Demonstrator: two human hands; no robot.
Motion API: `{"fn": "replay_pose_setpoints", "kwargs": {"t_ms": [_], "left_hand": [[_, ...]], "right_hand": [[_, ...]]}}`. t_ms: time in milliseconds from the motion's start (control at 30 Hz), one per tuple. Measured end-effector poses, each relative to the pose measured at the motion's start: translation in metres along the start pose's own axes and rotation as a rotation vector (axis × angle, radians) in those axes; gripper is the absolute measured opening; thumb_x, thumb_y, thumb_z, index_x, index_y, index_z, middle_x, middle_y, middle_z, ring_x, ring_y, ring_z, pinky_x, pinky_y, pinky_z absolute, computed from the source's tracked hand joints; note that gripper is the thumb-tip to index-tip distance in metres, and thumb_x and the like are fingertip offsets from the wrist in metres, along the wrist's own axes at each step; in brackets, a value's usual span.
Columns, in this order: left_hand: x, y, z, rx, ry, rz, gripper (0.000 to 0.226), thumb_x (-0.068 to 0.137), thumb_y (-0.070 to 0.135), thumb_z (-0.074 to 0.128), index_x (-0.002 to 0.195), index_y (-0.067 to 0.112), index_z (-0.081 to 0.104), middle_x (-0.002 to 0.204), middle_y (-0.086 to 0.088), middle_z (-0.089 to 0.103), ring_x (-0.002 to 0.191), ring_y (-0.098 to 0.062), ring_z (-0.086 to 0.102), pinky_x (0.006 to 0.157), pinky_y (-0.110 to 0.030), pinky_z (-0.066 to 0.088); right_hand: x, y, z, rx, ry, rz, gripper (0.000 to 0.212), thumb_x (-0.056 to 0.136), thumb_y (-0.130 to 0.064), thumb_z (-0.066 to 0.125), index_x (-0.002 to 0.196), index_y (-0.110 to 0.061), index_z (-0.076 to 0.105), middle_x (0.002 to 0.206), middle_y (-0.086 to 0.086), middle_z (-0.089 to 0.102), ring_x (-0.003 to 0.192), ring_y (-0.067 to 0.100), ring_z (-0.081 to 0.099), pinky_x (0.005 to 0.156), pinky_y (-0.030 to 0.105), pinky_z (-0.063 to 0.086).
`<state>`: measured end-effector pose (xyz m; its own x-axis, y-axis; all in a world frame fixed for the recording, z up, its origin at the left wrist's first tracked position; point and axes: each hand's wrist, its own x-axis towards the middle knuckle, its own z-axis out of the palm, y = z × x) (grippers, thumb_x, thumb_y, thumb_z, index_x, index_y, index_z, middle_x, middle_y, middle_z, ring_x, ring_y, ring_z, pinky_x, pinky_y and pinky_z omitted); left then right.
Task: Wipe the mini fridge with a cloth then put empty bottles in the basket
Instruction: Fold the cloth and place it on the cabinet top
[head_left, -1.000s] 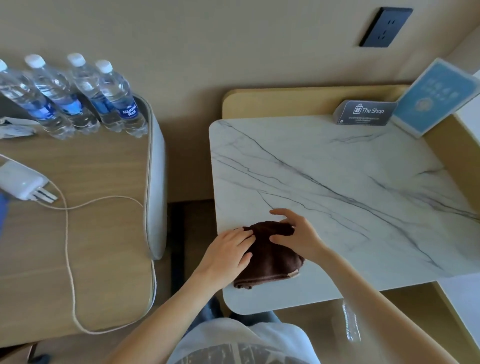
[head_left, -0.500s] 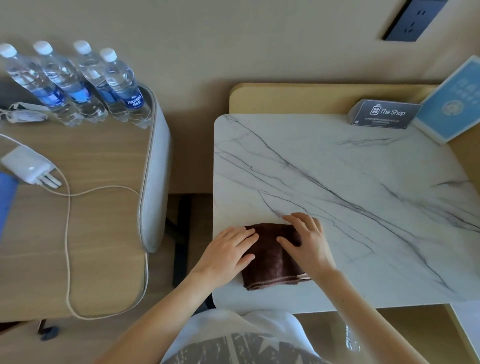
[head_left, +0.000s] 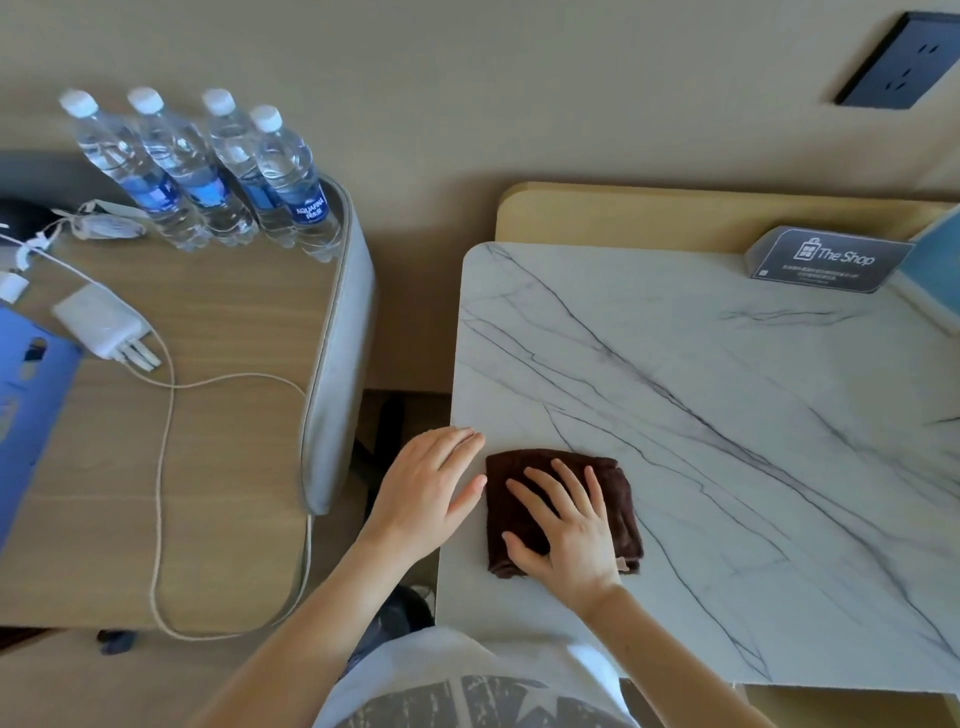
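- Head view: the right hand (head_left: 569, 530) lies flat, fingers spread, pressing down on a folded dark brown cloth (head_left: 563, 512) on the white marble tabletop (head_left: 727, 441); it presses on the cloth and does not clamp it.
- The left hand (head_left: 431, 493) rests open just left of the cloth, at the tabletop's near left corner, holding nothing.
- Wiping looks barely begun: the cloth sits at that corner, with most of the marble beyond and to the right of the hands.
- The mini fridge itself cannot be made out; it may lie beneath the marble.
- Four capped Aquafina bottles (head_left: 208, 171) stand far left of the left hand on a wooden tabletop (head_left: 156, 467); they appear full.
- No basket shows, so the bottle step seems not yet started.
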<state>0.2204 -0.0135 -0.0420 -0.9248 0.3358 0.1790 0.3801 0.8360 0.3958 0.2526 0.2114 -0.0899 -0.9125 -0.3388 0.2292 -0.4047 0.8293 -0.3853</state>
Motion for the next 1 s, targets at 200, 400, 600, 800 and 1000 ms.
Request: {"fn": "replay_pose_setpoints", "kwargs": {"t_ms": [200,400,600,800,1000], "left_hand": [[0.023,-0.022,-0.010,0.024,0.045,-0.108,0.049,0.100,0.042,0.043,0.136,0.013,0.059,0.135,-0.003,0.061,0.127,-0.018,0.055,0.107,-0.035,0.045],[0.062,-0.039,-0.012,0.048,0.110,-0.181,0.049,0.099,0.041,0.044,0.135,0.012,0.059,0.134,-0.005,0.062,0.125,-0.022,0.057,0.104,-0.040,0.049],[0.101,-0.052,-0.008,0.080,0.111,-0.210,0.050,0.098,0.043,0.044,0.136,0.013,0.059,0.135,-0.004,0.062,0.126,-0.022,0.057,0.105,-0.039,0.048],[0.118,-0.060,-0.007,0.137,0.103,-0.222,0.050,0.097,0.043,0.043,0.134,0.014,0.060,0.133,-0.002,0.063,0.125,-0.021,0.058,0.105,-0.032,0.041],[0.117,-0.063,-0.010,0.161,0.082,-0.232,0.051,0.097,0.046,0.042,0.134,0.015,0.060,0.134,-0.001,0.063,0.125,-0.020,0.057,0.106,-0.028,0.036]], "right_hand": [[0.069,0.017,0.013,-0.003,0.026,-0.009,0.053,0.084,-0.054,0.059,0.130,-0.027,0.065,0.134,-0.001,0.061,0.136,0.030,0.046,0.115,0.060,0.027],[0.158,0.039,0.027,-0.014,0.034,0.023,0.053,0.086,-0.055,0.054,0.129,-0.026,0.065,0.134,0.000,0.061,0.134,0.031,0.047,0.117,0.058,0.023],[0.241,0.063,0.038,-0.036,0.036,0.041,0.054,0.086,-0.056,0.050,0.127,-0.026,0.066,0.133,0.001,0.061,0.132,0.032,0.048,0.116,0.058,0.024],[0.308,0.078,0.045,-0.032,0.038,0.084,0.053,0.087,-0.056,0.049,0.125,-0.025,0.067,0.131,0.002,0.062,0.129,0.031,0.049,0.116,0.058,0.023],[0.323,0.078,0.039,0.031,-0.063,0.115,0.052,0.090,-0.052,0.052,0.131,-0.023,0.063,0.136,0.004,0.057,0.135,0.031,0.042,0.120,0.055,0.016]]}}
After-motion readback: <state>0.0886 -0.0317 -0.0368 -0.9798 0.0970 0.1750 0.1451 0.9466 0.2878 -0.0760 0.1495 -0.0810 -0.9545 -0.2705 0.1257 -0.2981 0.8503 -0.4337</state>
